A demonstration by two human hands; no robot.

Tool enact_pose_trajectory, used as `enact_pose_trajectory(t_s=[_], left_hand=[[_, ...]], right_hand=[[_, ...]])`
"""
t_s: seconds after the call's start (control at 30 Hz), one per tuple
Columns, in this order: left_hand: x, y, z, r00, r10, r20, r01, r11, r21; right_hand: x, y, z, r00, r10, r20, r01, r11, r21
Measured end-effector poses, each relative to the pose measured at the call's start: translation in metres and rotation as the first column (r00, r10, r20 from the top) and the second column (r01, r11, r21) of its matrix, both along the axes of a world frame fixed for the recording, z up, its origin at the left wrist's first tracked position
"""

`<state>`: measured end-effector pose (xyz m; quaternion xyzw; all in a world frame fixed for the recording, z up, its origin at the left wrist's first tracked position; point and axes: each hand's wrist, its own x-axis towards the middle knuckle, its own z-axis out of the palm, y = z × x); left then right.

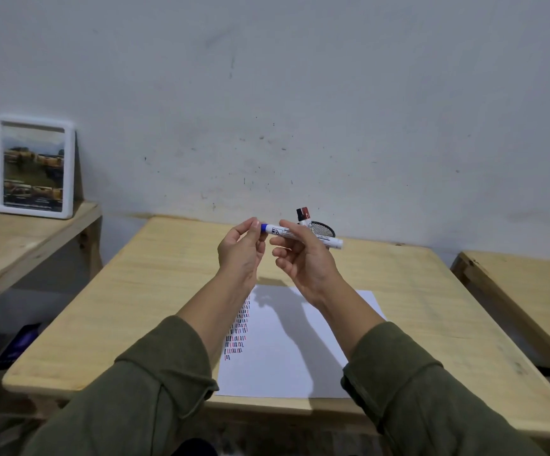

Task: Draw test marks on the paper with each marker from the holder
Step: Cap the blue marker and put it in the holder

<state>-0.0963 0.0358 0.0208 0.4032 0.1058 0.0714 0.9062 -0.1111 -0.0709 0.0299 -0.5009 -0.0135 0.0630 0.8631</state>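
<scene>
both hands raised over paper (287, 340), blue marker (303, 236) between them
right hand (303, 258) grips the barrel; left hand (242, 248) pinches its blue cap end; mesh holder (323, 229) behind.

Blue marker (303, 236) between both hands, above paper (287, 350)
</scene>
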Motion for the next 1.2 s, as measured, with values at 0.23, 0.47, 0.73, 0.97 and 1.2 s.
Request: enact_pose_trajectory(t_s=[0.23, 0.47, 0.73, 0.97, 1.2], left_hand=[[0.012, 0.019, 0.014, 0.999, 0.031, -0.032, -0.031, 0.999, 0.013], [0.018, 0.02, 0.022, 0.992, -0.093, 0.081, 0.077, 0.979, 0.189], [0.028, 0.005, 0.024, 0.921, -0.372, 0.112, 0.272, 0.824, 0.496], [0.057, -0.015, 0.004, 0.968, -0.245, 0.055, 0.102, 0.584, 0.805], [0.075, -0.031, -0.021, 0.98, -0.189, -0.065, 0.147, 0.459, 0.876]], right_hand=[[0.004, -0.019, 0.004, 0.998, -0.023, 0.061, 0.029, 0.996, -0.089], [0.003, -0.018, -0.003, 0.988, 0.095, 0.125, -0.042, 0.927, -0.373], [0.024, -0.019, -0.007, 0.978, 0.098, 0.186, 0.024, 0.828, -0.561], [0.069, -0.044, 0.02, 0.859, -0.216, 0.465, 0.478, 0.668, -0.571], [0.102, -0.061, 0.009, 0.833, -0.223, 0.506, 0.548, 0.446, -0.707]])
